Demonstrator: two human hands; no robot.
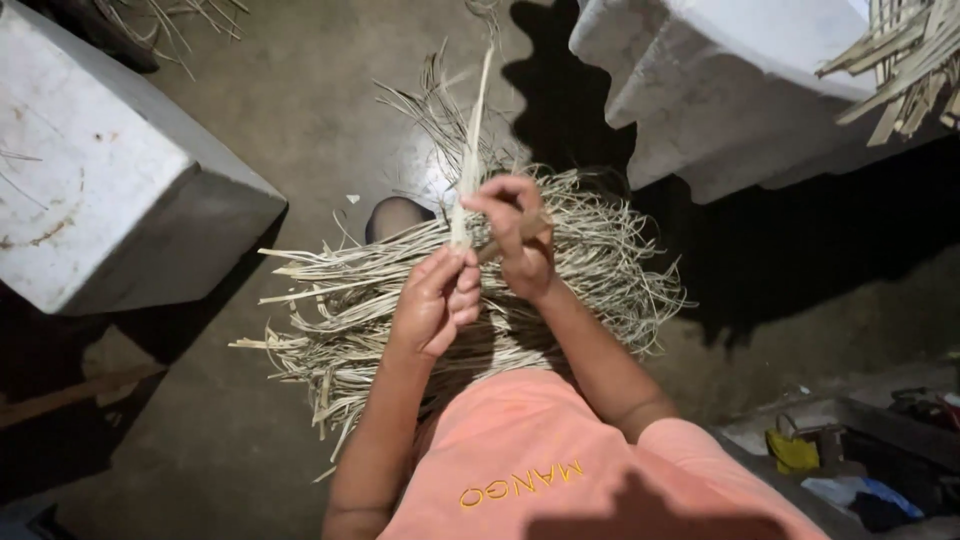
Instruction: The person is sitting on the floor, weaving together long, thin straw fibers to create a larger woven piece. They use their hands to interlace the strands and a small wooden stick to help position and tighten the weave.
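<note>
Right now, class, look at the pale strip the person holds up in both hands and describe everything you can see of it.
The strip is long, thin and pale, like dried grass or split cane. It stands nearly upright, narrowing toward the top. The left hand pinches its lower end and the right hand grips it just above, fingers curled. Below it lies a loose pile of similar strips on the dark floor.

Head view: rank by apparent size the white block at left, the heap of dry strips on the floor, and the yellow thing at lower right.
1. Heap of dry strips, though hands and arms hide part of it.
2. White block, cut off by the frame edge, so unsure against the heap.
3. Yellow thing, clearly smallest.
</note>
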